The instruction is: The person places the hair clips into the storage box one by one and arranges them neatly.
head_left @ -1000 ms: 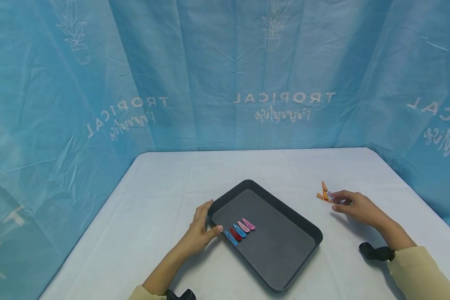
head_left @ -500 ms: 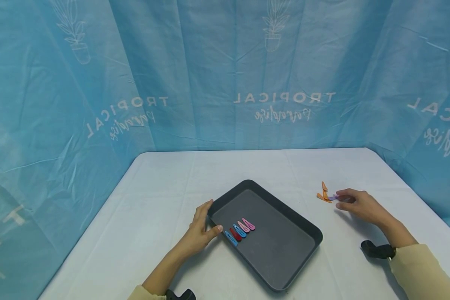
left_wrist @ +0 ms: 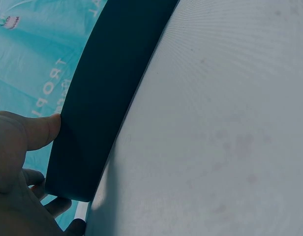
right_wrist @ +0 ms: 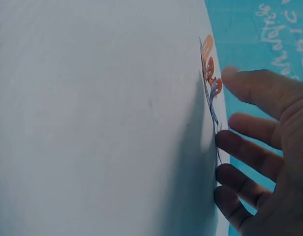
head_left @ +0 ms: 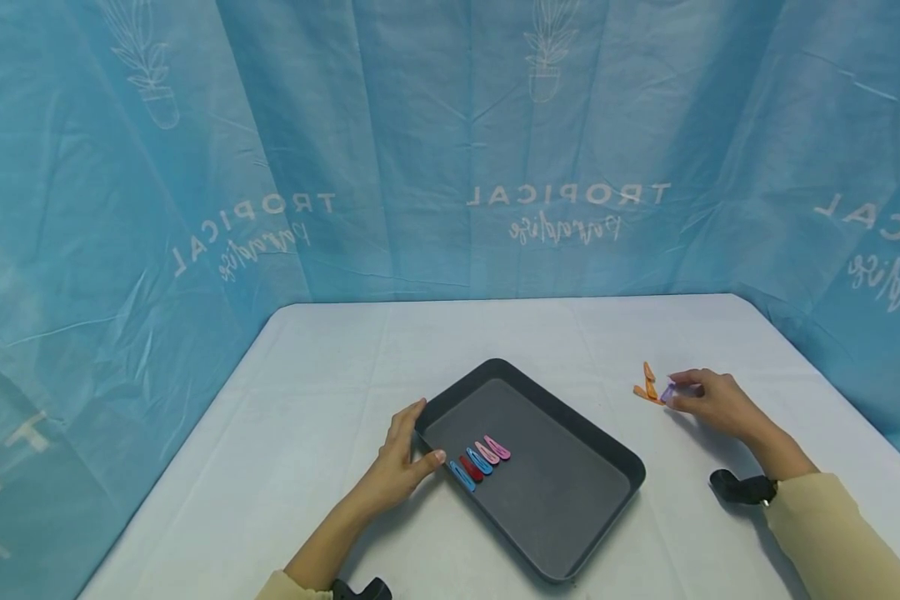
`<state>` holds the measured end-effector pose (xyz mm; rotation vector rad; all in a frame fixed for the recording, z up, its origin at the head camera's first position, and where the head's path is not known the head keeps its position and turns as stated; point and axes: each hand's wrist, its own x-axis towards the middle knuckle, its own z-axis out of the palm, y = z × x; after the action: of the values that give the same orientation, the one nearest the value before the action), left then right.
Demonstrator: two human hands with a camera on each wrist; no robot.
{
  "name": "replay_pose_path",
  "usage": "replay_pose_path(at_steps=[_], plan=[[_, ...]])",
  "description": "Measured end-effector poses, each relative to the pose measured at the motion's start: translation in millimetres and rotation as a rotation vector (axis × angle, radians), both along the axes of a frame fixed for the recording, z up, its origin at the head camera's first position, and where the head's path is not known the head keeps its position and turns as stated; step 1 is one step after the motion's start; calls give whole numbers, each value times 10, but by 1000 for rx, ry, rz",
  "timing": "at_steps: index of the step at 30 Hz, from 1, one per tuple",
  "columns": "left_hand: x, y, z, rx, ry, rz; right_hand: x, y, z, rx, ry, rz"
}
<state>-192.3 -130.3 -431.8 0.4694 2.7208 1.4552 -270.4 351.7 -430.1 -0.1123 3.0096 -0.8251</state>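
My left hand (head_left: 399,467) holds a dark grey baking tray (head_left: 585,442) by its left corner, thumb over the rim and fingers outside. In the left wrist view, the thumb meets the edge of the tray (left_wrist: 97,108). Blue, red and pink snap hair clips (head_left: 478,459) lie in a row inside the tray. On the right, my right hand (head_left: 716,404) is at a purple hair clip (head_left: 668,392), its thumb and fingers spread apart around it. Orange hair clips (head_left: 649,385) lie beside the purple one. The right wrist view shows the clips (right_wrist: 209,69) just past the thumb.
A white cloth (head_left: 330,358) covers the table. Blue curtains (head_left: 420,150) with printed lettering hang behind and at both sides. A black wrist device (head_left: 742,487) is strapped by the right sleeve.
The purple hair clip has turned and lies at a steeper angle by the orange ones. My right hand has shifted slightly and its fingers have spread. Left hand and tray have stayed still.
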Motion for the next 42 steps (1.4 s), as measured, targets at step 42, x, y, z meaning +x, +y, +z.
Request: replay_pose_path(at_steps=[42], plan=[[3, -9, -2, 2, -10, -2, -44, -201, 111, 65, 59, -69]])
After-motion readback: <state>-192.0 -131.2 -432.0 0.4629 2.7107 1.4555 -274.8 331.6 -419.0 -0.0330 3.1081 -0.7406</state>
